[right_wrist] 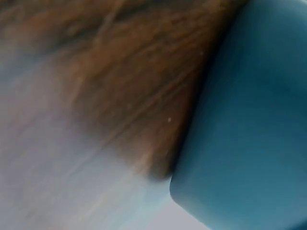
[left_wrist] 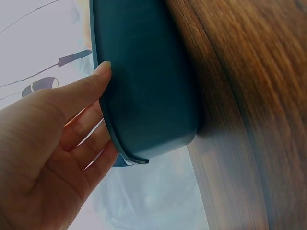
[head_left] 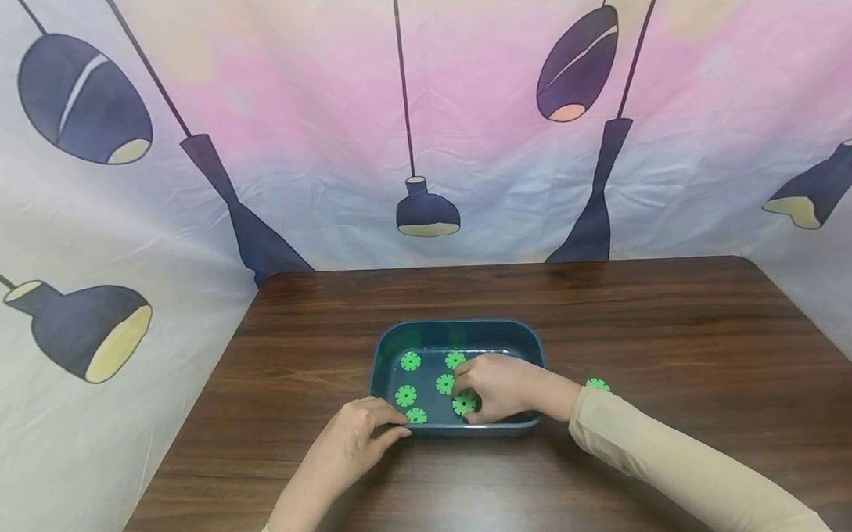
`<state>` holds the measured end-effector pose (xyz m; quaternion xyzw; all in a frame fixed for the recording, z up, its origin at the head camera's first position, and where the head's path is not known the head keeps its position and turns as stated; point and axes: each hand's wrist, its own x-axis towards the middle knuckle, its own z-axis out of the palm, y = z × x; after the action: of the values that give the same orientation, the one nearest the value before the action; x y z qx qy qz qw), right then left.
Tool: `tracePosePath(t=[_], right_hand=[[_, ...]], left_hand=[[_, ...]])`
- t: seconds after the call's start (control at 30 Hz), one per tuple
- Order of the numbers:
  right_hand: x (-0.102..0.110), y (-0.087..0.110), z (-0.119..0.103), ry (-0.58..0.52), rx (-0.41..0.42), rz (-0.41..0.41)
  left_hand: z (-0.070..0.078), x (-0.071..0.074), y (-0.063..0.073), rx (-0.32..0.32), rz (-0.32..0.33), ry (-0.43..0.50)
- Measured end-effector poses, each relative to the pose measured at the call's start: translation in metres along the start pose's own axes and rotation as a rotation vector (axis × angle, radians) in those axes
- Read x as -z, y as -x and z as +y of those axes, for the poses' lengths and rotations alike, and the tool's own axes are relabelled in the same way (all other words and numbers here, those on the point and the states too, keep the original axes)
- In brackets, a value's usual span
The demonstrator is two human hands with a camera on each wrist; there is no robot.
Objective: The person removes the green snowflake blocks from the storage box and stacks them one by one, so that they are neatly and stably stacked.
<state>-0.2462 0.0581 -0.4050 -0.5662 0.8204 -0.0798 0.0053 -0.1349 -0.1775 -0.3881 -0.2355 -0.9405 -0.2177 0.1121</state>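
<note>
A dark teal tray with raised walls (head_left: 432, 430) sits on the wooden table, with several green notched discs (head_left: 410, 361) lying inside it. My left hand (head_left: 357, 437) pinches the tray's near left rim; in the left wrist view the thumb presses the outer wall (left_wrist: 148, 76) while the fingers go behind the rim. My right hand (head_left: 501, 385) reaches down into the tray's right half, its thumb and curled fingers around one green notched disc (head_left: 464, 404). Only the tray's outer side (right_wrist: 240, 143) and wood show in the right wrist view, where the hand is hidden.
Another green disc (head_left: 597, 384) lies on the table (head_left: 682, 327) right of the tray, partly covered by the right sleeve (head_left: 658, 442). Behind the table's far edge hangs a cloth (head_left: 493, 170) printed with dark lamps.
</note>
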Motion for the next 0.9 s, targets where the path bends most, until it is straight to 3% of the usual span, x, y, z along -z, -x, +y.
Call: tracePosePath(t=[0.27,0.4,0.7,0.9], right_hand=[[0.011,0.02,0.009,-0.242,0.026,0.191],[0.019,0.035,0.014,-0.251,0.029,0.263],[0.04,0.076,0.035,-0.263,-0.071,0.424],[0.041,0.106,0.047,-0.268,-0.147,0.44]], left_hand=[[0.0,-0.003,0.001,-0.002,-0.003,0.009],[-0.001,-0.003,0.002,-0.011,-0.008,0.01],[-0.002,-0.002,-0.001,-0.022,-0.001,0.02],[-0.003,0.0,-0.002,-0.033,0.008,0.02]])
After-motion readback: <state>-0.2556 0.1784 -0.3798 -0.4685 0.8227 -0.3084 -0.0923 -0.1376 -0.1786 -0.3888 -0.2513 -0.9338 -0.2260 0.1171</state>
